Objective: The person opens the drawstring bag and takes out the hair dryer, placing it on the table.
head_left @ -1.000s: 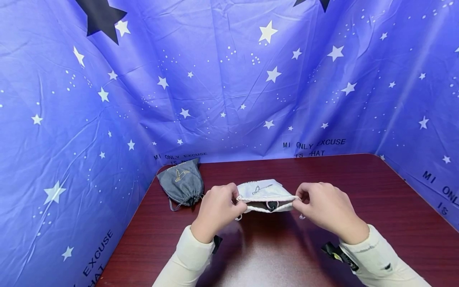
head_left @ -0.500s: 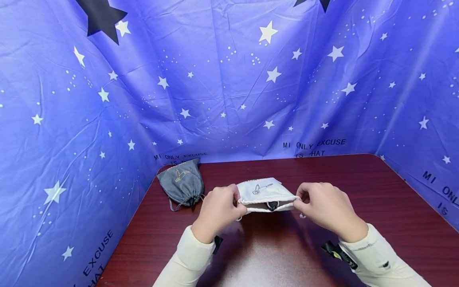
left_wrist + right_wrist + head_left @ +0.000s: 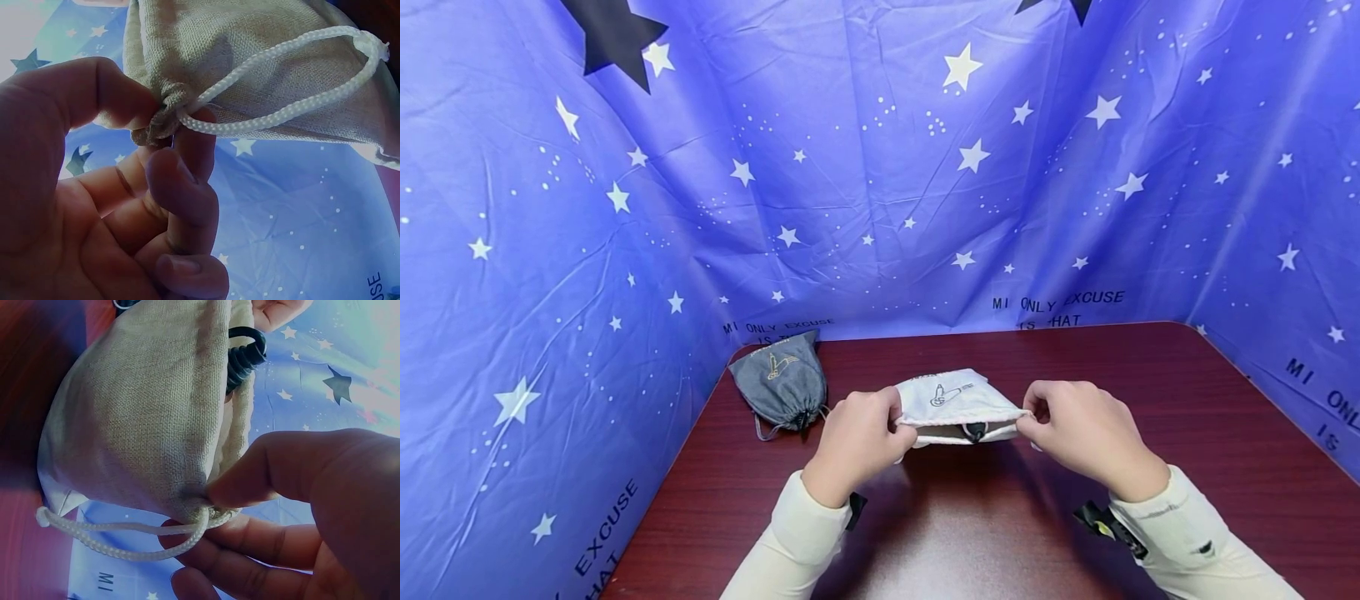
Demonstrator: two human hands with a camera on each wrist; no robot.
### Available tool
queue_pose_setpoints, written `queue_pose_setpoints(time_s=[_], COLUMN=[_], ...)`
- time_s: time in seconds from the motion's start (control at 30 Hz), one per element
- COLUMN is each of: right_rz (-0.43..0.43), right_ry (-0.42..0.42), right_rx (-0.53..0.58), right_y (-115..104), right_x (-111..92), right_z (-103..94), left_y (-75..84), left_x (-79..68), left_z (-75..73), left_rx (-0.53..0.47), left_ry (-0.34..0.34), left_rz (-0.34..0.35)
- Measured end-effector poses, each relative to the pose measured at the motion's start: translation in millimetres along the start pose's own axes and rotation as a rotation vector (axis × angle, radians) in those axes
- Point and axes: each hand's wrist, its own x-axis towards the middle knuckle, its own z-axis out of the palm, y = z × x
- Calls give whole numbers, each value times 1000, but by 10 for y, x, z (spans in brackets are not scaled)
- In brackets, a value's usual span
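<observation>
A white drawstring bag (image 3: 947,406) is stretched between my two hands above the table, its mouth parted toward me. My left hand (image 3: 859,437) pinches one corner of the mouth between thumb and forefinger. At the opposite corner, my right hand (image 3: 1086,433) grips the hem in the same way. A black ribbed piece (image 3: 244,362) with a loop at its end shows in the opening; the rest of it is hidden inside. White drawcord (image 3: 275,119) loops out beside the left fingers. Another cord loop (image 3: 125,554) hangs at the right corner. A dark line drawing is printed on the bag's top side.
A grey drawstring bag (image 3: 778,379) with a gold print lies at the table's back left, its neck drawn together. The dark red table (image 3: 1112,358) ends at a blue star-patterned curtain (image 3: 865,167) along the back and sides.
The bag's mouth has shifted very slightly right and its far side lifted a touch, showing more of the print. Both hands keep their grip. The grey bag stays put.
</observation>
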Motion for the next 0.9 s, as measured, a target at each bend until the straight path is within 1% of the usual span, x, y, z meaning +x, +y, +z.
queue_pose_setpoints(time_s=[0.23, 0.63, 0.9], right_rz=[-1, 10, 16], right_ry=[5, -74, -114], right_rx=[-18, -30, -46], right_y=[72, 133, 199], right_x=[36, 55, 72], right_z=[66, 107, 157], left_y=[-18, 49, 122], left_x=[-3, -21, -49], left_z=[20, 55, 143], left_rx=[8, 3, -5], left_ry=[-30, -135, -221], left_rz=[-19, 1, 25])
